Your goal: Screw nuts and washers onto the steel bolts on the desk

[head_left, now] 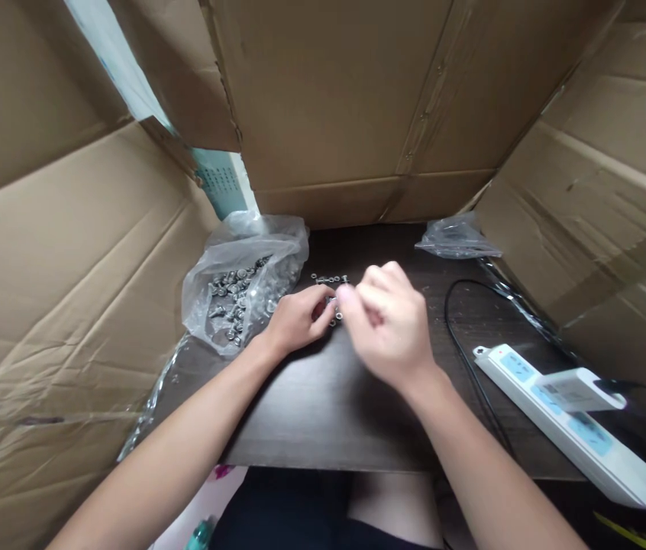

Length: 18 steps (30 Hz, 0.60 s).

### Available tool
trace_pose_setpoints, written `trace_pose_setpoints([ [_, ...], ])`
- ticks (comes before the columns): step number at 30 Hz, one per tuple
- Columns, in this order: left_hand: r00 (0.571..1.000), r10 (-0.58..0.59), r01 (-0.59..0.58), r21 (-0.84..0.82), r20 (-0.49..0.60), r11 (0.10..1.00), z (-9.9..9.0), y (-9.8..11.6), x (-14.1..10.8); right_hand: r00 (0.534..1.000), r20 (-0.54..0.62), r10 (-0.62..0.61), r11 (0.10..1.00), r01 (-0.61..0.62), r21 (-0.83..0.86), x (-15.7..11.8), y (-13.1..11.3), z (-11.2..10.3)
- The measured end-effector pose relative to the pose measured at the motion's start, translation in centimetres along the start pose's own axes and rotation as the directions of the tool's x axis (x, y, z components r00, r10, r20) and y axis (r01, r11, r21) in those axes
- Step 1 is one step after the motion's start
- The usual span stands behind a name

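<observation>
My left hand (pixel 297 317) rests low on the dark table, thumb and index finger pinched together. A small part may sit at those fingertips, but it is too small to name. Close beside it, my right hand (pixel 389 321) is raised a little over the table. Its fingers are curled and the thumb presses against them; whatever they hold, if anything, is hidden. Around the fingertips lie small metal rings (pixel 339 315) like nuts or washers. Behind them is a loose row of little metal pieces (pixel 328 279), with a small screw (pixel 345 279) at its right end.
An open clear plastic bag (pixel 200 298) full of metal screw-like parts stands at the left. A flat clear bag (pixel 457 238) lies at the back right. A white power strip (pixel 563 424) with a plugged-in adapter and a black cable (pixel 454 336) occupy the right. Cardboard walls (pixel 346 92) enclose the table.
</observation>
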<state>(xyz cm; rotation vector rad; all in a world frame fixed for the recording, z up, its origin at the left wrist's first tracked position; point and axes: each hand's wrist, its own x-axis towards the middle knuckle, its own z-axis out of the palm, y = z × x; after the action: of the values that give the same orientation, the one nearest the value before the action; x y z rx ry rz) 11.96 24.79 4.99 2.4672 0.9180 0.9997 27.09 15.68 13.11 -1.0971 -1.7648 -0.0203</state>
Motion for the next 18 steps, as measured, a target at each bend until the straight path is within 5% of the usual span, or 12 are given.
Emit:
trace_pose_setpoints([
  [3,0.999,0.028,-0.028,0.024,-0.017,0.999,0.0,0.0,0.1,0.952,-0.101,0.289,0.951,-0.298,-0.085,-0.4,6.2,2.3],
  [6,0.999,0.033,-0.032,0.031,-0.031,0.999,0.1,-0.2,0.1,0.923,0.032,0.383,0.922,-0.38,-0.075,-1.7,9.0,3.5],
  [12,1.0,0.015,-0.014,0.037,-0.018,0.999,0.3,-0.5,0.1,0.918,0.294,0.266,0.962,-0.274,-0.017,-2.4,8.4,4.1],
  [18,1.0,0.009,-0.009,0.012,0.005,1.0,0.4,-0.5,0.0,0.903,0.332,0.272,0.96,-0.28,-0.027,-2.5,8.5,4.1],
])
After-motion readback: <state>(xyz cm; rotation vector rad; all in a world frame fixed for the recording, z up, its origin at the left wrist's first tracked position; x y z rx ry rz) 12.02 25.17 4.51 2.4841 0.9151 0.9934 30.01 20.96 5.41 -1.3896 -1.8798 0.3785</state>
